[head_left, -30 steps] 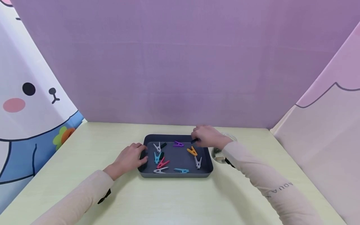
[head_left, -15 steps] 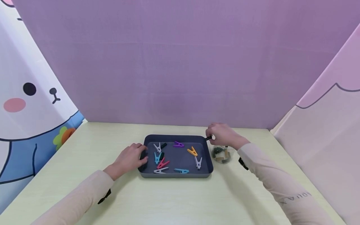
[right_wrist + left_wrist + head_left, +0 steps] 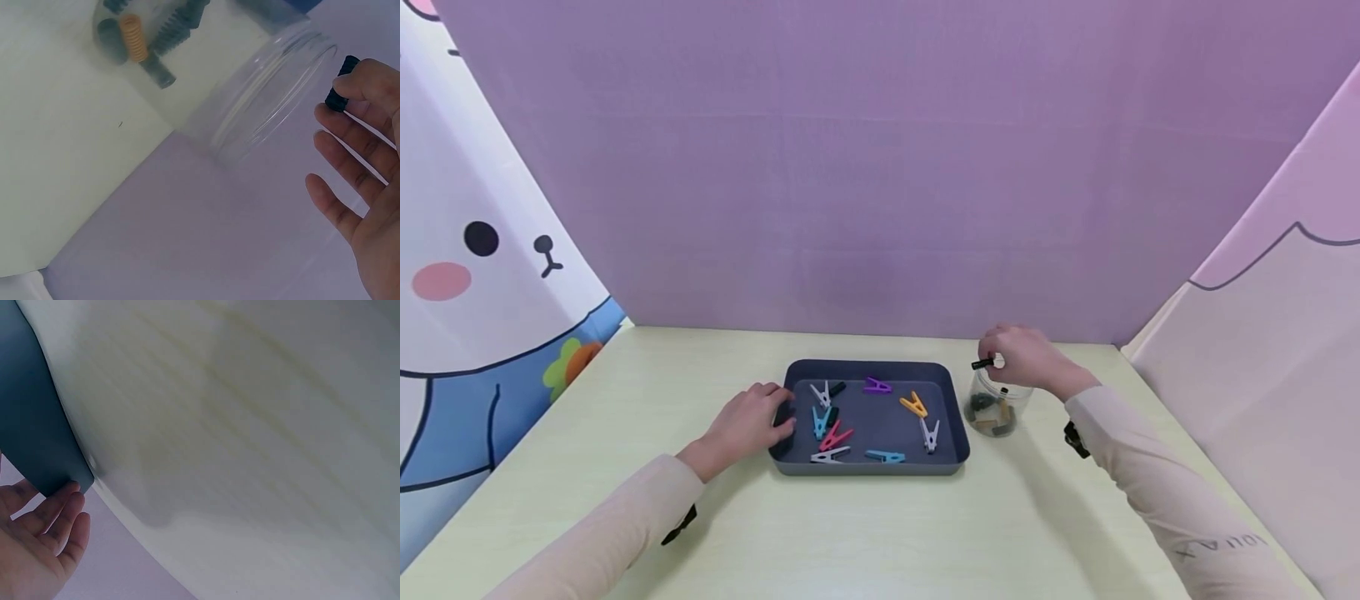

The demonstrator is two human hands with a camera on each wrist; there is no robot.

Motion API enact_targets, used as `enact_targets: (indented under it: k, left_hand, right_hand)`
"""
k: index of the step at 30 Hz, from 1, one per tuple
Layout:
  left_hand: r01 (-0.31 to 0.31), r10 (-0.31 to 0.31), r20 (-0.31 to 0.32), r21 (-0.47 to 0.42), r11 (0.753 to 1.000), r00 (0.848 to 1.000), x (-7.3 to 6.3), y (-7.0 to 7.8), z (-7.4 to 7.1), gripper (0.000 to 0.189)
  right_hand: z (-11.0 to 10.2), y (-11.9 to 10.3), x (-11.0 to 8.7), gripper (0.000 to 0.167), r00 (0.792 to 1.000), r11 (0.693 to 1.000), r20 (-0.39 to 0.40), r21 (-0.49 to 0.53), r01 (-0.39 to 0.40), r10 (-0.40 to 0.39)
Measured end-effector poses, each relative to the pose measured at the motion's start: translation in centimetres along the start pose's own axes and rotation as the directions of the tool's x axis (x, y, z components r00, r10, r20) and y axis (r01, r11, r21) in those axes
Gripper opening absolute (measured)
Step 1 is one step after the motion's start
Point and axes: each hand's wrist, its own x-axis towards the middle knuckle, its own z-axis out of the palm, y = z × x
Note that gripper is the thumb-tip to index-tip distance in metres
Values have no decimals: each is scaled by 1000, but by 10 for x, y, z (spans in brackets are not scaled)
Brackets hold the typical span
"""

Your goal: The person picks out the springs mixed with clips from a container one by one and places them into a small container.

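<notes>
My right hand pinches a short black coil spring between thumb and index finger. It is above the mouth of a clear jar, and the other fingers are spread. Inside the jar are an orange spring and several dark springs. My left hand grips the left end of a dark grey tray, its fingers at the rim. Two black springs, one of them near the back left, lie in the tray among several clothespins.
In the tray are a purple clothespin, an orange one, a red one, and several blue and pale ones. The jar stands just right of the tray on a pale table. A purple cloth hangs behind.
My right hand has moved right with the black spring, from over the tray's back right corner to above the jar. My left hand has stayed at the tray.
</notes>
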Motion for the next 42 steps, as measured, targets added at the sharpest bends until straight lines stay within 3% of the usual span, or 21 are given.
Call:
enact_targets:
  k: [24,42]
  left_hand:
    - [-7,7,-15,-6,1000,1000,0,2,-3,35]
    - [-2,2,-6,-3,1000,1000,-2,3,-2,36]
  right_hand:
    - [18,14,-16,11,1000,1000,-8,-10,13,-13]
    - [28,20,-19,11,999,996,1,78,43,-44]
